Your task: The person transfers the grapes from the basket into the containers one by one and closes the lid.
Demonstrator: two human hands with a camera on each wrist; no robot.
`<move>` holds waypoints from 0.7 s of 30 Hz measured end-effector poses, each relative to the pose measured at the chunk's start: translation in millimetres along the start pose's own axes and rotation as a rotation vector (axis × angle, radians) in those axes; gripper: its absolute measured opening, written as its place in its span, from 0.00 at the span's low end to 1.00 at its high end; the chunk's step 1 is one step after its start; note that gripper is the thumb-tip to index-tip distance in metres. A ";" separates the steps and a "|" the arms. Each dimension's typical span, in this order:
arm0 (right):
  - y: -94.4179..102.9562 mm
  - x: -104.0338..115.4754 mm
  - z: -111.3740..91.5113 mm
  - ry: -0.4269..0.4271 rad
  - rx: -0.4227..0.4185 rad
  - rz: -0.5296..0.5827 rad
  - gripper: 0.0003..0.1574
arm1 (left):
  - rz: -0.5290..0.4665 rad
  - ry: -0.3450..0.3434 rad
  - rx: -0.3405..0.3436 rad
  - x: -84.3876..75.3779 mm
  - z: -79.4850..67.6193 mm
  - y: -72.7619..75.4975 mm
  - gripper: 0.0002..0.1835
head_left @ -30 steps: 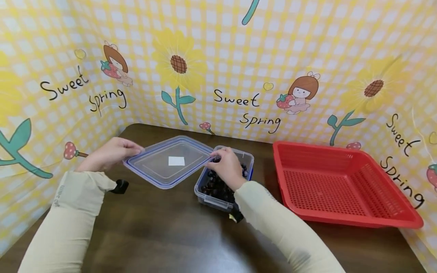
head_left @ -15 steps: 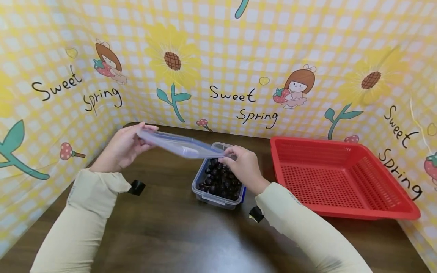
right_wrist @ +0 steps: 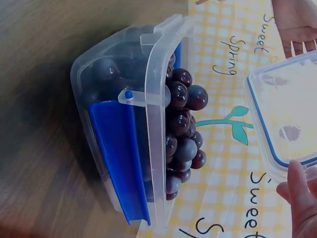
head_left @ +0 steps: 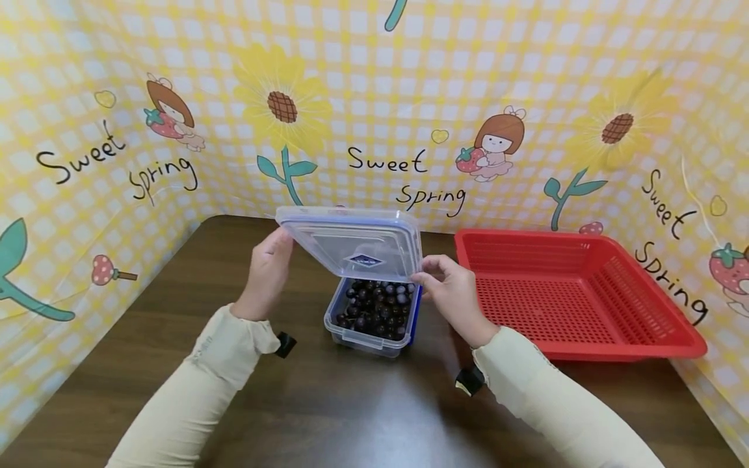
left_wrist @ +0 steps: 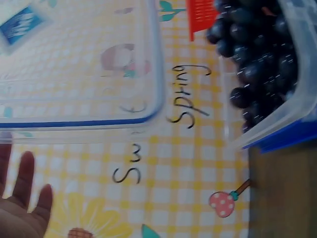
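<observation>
A clear rectangular lid (head_left: 383,227) with a blue seal is raised at a tilt over the far part of a clear plastic food container (head_left: 363,342). Its underside faces away from the table, showing a small blue label (head_left: 365,260). My left hand (head_left: 268,276) holds the lid's left edge; the left wrist view shows some of its fingers (left_wrist: 24,181) extended below the lid. At the lid's near right corner, my right hand (head_left: 453,292) pinches the edge between thumb and fingers. Dark grapes (head_left: 374,309) fill the container. A blue side clip (right_wrist: 119,158) hangs down along its wall.
A red perforated plastic basket (head_left: 576,348) stands on the right of the brown wooden table (head_left: 328,416). Yellow checked cloth (head_left: 328,84) with printed flowers surrounds the table's back and sides. A black wrist camera strap piece (head_left: 285,345) sits beside the left sleeve.
Both hands have carried the lid rightward and tilted it over the container, bringing its blue label into view. The right hand has moved off the grapes to the container's right side.
</observation>
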State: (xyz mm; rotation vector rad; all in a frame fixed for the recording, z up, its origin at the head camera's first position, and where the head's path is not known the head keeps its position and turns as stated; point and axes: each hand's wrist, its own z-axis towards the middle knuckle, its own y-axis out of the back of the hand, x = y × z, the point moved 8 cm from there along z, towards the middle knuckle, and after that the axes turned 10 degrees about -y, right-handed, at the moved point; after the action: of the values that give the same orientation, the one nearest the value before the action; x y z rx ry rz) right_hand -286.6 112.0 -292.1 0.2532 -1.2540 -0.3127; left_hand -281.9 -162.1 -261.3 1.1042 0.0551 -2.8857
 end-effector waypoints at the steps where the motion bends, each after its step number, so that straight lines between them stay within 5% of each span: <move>1: 1.2 -1.8 -0.1 -0.012 -0.003 0.022 0.09 | 0.011 -0.031 0.005 1.6 -1.9 -2.9 0.28; 5: 5.9 -6.5 -1.6 -0.034 -0.029 0.071 0.08 | 0.052 -0.081 0.017 9.9 -9.7 -13.2 0.29; 11: 9.3 -16.2 -3.2 -0.098 -0.043 0.108 0.08 | 0.087 -0.110 0.047 23.2 -20.1 -25.9 0.17; 21: 7.6 -24.8 -7.5 -0.109 -0.070 0.124 0.14 | 0.099 -0.144 -0.006 25.3 -22.1 -27.1 0.23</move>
State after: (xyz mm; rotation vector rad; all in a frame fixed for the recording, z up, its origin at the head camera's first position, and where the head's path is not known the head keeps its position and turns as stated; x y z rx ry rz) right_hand -285.7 128.3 -313.6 0.0985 -1.3575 -0.2664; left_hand -287.7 -134.8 -294.2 0.8684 0.0038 -2.8646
